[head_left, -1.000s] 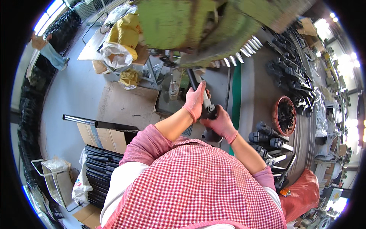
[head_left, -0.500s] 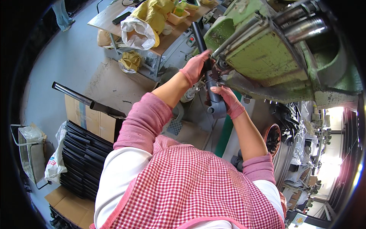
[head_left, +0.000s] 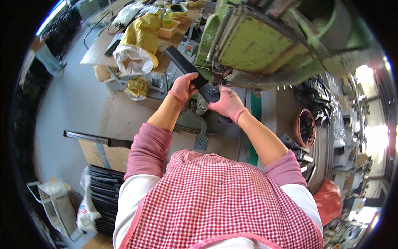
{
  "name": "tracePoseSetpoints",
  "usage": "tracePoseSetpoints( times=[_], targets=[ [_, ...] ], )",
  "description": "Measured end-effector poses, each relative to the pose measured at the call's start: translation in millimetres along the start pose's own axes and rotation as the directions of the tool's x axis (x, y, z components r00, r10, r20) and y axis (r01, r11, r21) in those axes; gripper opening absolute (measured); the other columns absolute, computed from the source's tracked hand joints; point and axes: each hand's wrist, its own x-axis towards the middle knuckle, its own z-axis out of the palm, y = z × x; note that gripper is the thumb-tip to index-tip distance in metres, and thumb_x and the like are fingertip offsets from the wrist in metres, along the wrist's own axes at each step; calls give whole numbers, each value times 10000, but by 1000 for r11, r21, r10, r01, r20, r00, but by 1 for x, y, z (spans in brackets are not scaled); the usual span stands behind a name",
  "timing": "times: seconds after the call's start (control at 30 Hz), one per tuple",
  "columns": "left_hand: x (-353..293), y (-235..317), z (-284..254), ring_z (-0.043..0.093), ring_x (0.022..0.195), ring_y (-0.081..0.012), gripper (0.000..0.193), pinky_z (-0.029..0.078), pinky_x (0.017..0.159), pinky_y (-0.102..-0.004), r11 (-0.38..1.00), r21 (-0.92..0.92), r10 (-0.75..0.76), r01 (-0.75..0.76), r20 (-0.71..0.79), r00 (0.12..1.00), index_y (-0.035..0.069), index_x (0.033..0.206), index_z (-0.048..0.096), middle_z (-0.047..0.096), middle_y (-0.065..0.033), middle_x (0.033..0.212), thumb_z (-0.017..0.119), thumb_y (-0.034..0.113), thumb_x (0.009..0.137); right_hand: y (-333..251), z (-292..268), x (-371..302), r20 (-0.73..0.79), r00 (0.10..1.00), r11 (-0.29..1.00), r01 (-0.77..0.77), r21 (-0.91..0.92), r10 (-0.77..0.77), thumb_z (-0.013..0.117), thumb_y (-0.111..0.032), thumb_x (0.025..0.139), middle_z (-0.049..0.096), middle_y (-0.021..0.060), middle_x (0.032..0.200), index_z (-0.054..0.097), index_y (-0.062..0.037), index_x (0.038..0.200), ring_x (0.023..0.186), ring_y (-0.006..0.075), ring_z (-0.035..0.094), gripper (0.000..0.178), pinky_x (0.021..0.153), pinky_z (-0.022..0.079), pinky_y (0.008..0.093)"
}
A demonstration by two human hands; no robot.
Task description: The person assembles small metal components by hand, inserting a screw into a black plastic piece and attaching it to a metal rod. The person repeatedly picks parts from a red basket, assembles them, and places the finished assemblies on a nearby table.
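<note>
A long black tube (head_left: 181,61) slants in front of the green machine, its far end up and to the left. My left hand (head_left: 183,88) is wrapped round the tube's middle, in a thin pink glove. My right hand (head_left: 229,103), gloved too, grips the near end, where a dark fitting (head_left: 212,93) with a round boss sits. Just beyond this fitting is the small tool area (head_left: 219,74) of the green machine (head_left: 253,45); whether the two touch I cannot tell. My right fingers are partly hidden under the fitting.
At the far left, a worktable (head_left: 93,56) carries yellow and white bags. A stack of black tubes (head_left: 108,191) lies left of me, beside a cardboard box (head_left: 112,155). A reddish bowl (head_left: 306,128) of dark parts stands right. Another person's legs (head_left: 50,60) show far left.
Both hands have drawn the tube left and away from the machine's tool area. The tube is more slanted and turned, showing the round boss. My view has shifted right.
</note>
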Motion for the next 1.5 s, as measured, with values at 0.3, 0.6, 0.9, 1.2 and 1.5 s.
tracePoseSetpoints(
  times=[0.3,0.6,0.9,1.2,1.5],
  targets=[
    [32,-1,-32,469,646,-89,251,375,590,-243,968,252,28,-7,-80,996,95,865,618,495,37,722,791,273,822,7,7,-3,-73,997,997,-15,72,21,759,-366,636,669,278,1038,612,95,1044,1012,385,654,633,912,508,405],
    [30,-12,-34,464,620,-91,164,348,608,-233,971,232,84,-58,-103,991,124,863,663,516,42,707,722,277,860,11,13,-2,-88,996,999,-28,34,30,753,-375,660,669,293,1031,609,96,1036,1037,374,660,619,934,513,394],
    [44,3,-47,571,670,-144,161,488,556,-282,1000,-13,9,-10,-66,998,113,860,623,616,-11,767,522,207,943,-5,-3,-11,-38,997,995,-58,77,61,738,-399,666,678,296,963,571,143,1037,943,373,688,677,843,545,393],
    [21,32,-55,582,676,-133,240,487,608,-283,976,161,154,-149,-22,988,98,796,580,599,-6,750,589,266,967,118,10,-82,202,932,507,-336,793,301,867,-207,661,643,51,713,700,27,820,573,148,566,329,511,454,324],
    [-129,-179,-206,521,591,-131,240,445,575,-268,660,735,-73,154,-141,987,127,707,553,545,-5,647,658,238,891,375,-78,-120,-67,786,181,-58,982,615,827,-240,724,630,36,724,704,-16,803,612,114,553,267,548,423,306]
  ],
)
